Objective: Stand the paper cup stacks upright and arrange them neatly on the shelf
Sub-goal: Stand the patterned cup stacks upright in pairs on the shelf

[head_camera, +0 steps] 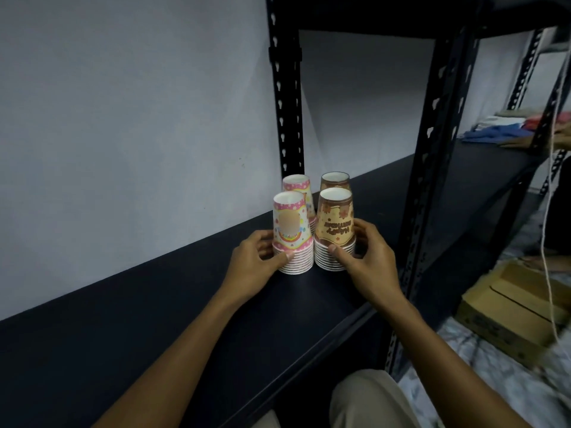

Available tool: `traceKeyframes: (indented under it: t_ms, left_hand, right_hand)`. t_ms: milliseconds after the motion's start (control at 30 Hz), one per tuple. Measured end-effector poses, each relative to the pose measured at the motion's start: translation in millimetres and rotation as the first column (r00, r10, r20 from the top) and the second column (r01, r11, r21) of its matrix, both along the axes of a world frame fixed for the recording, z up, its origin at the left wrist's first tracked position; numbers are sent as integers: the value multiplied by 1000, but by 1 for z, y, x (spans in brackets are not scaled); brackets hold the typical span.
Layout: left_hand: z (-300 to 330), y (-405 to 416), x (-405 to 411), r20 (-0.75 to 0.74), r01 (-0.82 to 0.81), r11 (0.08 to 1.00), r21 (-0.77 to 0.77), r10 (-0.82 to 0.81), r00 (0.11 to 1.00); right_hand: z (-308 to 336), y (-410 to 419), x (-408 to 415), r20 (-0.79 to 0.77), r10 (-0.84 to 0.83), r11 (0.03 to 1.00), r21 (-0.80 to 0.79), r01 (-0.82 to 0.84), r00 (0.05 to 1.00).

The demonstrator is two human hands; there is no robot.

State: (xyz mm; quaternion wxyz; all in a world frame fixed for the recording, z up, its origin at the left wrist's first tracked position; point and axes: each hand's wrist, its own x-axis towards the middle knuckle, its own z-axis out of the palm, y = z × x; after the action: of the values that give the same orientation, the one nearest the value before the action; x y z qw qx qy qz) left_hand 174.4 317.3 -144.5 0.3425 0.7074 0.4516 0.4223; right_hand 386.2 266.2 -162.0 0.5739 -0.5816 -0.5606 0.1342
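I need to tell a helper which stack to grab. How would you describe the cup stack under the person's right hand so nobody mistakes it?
On the dark shelf, beside the black upright post by the grey wall, four upside-down cup stacks stand in a square. It is the front right stack, gripped by the right hand. Its brown and yellow print sets it apart from the pink stack alongside, and it stands nearer than the matching brown stack behind.

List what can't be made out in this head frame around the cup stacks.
- Rear pink stack: lower part hidden by the front pink stack.
- Rear brown stack: only the top shows above the front brown stack.
- Left hand and right hand: fingers wrap behind the front stacks, out of sight.
- Front pink stack's centre print: blurred.
- Folded cloths: too small to tell apart.
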Motion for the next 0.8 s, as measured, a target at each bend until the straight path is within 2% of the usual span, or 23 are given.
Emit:
traceKeyframes:
  t_ms: [233, 467, 800]
  left_hand:
    - [6, 13, 0, 58, 74, 991, -111, -68, 996]
    - [-4, 13, 5, 103, 52, 992, -112, -41, 994]
    - [-6, 10, 5, 81, 68, 991, -117, -59, 995]
  right_hand:
    - [0, 0, 3, 7, -36, 999, 7, 36, 999]
    - [-6, -4, -3, -29, -95, 995, 38, 97, 995]
    - [-11, -5, -3, -10, -97, 995, 28, 97, 995]
